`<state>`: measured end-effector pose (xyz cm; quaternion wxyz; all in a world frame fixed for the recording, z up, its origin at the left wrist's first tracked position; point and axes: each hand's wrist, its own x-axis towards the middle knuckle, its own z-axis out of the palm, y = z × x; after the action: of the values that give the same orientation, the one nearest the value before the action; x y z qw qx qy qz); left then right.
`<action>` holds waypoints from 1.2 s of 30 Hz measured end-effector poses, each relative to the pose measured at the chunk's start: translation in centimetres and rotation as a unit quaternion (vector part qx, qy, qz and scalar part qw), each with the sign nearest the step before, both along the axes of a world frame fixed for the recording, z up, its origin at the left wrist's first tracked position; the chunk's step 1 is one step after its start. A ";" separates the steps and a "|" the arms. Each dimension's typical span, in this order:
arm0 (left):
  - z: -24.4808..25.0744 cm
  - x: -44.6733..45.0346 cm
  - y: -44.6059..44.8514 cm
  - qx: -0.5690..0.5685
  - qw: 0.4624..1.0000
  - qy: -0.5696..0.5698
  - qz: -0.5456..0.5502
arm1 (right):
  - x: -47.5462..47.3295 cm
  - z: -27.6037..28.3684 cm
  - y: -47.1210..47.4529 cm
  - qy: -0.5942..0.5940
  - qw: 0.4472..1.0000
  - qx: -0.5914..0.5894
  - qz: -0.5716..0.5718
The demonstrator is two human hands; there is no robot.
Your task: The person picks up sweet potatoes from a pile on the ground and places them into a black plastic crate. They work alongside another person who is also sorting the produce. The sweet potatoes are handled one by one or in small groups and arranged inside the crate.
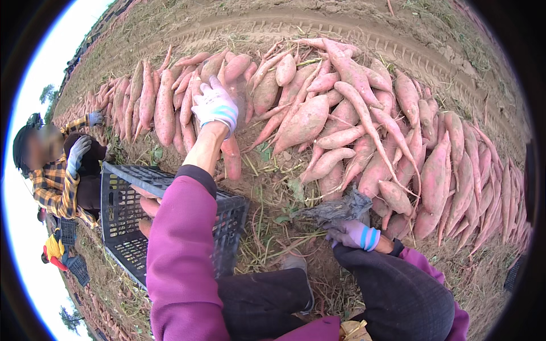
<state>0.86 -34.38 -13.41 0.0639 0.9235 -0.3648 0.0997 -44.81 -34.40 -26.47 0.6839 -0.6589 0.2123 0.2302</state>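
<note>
My left hand (215, 104), in a white and lilac knit glove, reaches over the row of sweet potatoes. Its fingers lie against a soil-coated sweet potato (212, 67); its palm is hidden, so a grip cannot be made out. Below that wrist a reddish sweet potato (230, 158) lies on the soil. By my knee, my right hand (354, 234), gloved with blue bands, is closed on a crumpled piece of dark plastic film (341, 208). A black plastic crate (230, 230) stands tilted at my left, partly behind my forearm, with several sweet potatoes (149, 206) inside.
A long heap of sweet potatoes (303, 121) curves across the ground before me. Dry stems and vines (264, 243) litter the soil near my shoe (295, 264). At left a co-worker in a checked shirt (47, 183) crouches beside the crate. Tyre tracks (273, 26) run beyond the heap.
</note>
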 end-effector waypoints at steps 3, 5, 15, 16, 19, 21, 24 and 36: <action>-0.6 -0.8 -0.8 -0.011 0.990 -0.088 -0.112 | -0.1 0.1 0.1 0.008 0.999 0.031 -0.040; -1.8 -2.1 -2.7 0.066 0.986 0.109 -0.105 | -0.1 0.4 0.0 0.003 1.000 -0.003 -0.006; -5.2 -5.0 -7.3 -0.045 0.965 0.223 0.127 | 0.0 0.2 -0.2 0.030 0.999 0.003 0.024; -5.1 -4.7 -7.4 -0.034 0.966 0.235 0.103 | 0.0 0.0 -0.2 0.029 0.999 0.004 0.025; -5.0 -3.8 -7.6 -0.029 0.964 0.254 0.072 | 0.0 -0.1 -0.2 0.039 0.998 -0.007 0.043; -4.9 -3.4 -7.7 -0.031 0.963 0.263 0.055 | 0.2 0.2 -0.2 0.034 0.999 0.004 0.034; -3.1 -1.8 -7.3 0.121 0.964 0.226 -0.071 | 0.5 1.0 -0.5 0.028 0.998 -0.028 0.040; 12.6 -2.6 12.2 -0.306 0.674 0.669 -0.055 | 0.4 0.6 0.2 -0.041 0.998 0.002 -0.058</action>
<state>-1.76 -22.21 -0.81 0.5757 0.6501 -0.2234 -0.4428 -44.43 -34.22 -25.89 0.7054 -0.6531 0.2216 0.1638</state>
